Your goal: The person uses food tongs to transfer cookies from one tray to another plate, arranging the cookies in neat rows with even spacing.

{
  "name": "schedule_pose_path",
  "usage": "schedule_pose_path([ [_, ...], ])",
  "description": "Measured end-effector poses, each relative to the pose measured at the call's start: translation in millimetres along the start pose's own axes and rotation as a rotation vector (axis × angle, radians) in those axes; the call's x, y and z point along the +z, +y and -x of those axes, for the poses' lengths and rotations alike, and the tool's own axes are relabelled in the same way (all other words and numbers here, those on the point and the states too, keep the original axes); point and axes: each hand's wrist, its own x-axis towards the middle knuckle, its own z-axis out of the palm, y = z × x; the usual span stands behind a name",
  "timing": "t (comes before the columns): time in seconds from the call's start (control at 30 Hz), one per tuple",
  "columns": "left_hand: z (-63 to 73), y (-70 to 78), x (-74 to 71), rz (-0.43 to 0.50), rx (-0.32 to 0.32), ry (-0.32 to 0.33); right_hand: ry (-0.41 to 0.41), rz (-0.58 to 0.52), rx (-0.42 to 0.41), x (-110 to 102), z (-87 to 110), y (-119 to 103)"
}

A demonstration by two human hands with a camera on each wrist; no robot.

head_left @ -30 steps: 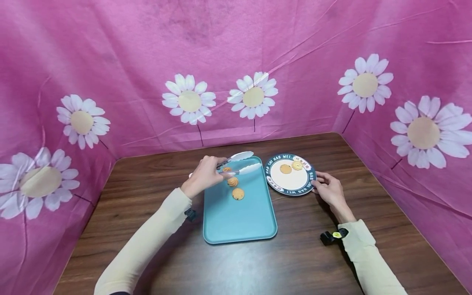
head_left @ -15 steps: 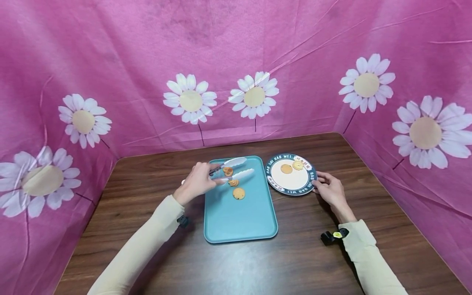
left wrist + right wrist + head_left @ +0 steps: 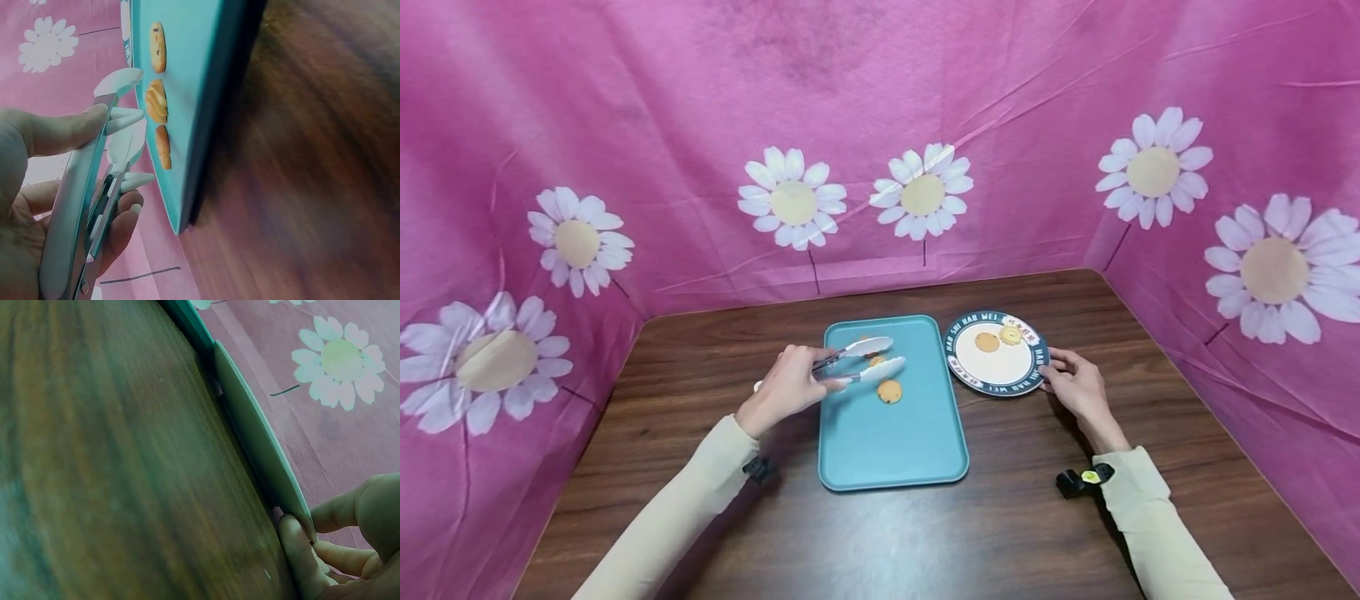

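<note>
My left hand (image 3: 786, 385) grips a pair of tongs (image 3: 72, 209), whose white tips are spread apart over the teal tray (image 3: 891, 454). Three cookies lie in a row on that tray: a round one with dark specks (image 3: 890, 392), a swirled one (image 3: 157, 101) and a third brown one (image 3: 163, 147). In the head view the tongs partly cover the swirled cookie and the third one. My right hand (image 3: 1078, 387) pinches the right rim of a round plate (image 3: 992, 372), thumb above and fingers below. On the plate sit a flat round cookie (image 3: 987, 342) and a paler, ridged cookie (image 3: 1011, 335).
The tray and plate stand side by side on a dark wooden table (image 3: 1030, 517). A pink cloth (image 3: 880, 92) printed with white daisies encloses the table's back and sides.
My left hand has drawn the tongs left and nearer to me, from the tray's far part toward the speckled cookie. My right hand keeps its hold on the plate.
</note>
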Motion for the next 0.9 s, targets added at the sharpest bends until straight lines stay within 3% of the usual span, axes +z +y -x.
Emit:
schedule_pose_path([
  [0.9,22.3,-12.5,0.2,-0.002,-0.078,0.001,-0.016,0.013,-0.002,-1,-0.2,1],
])
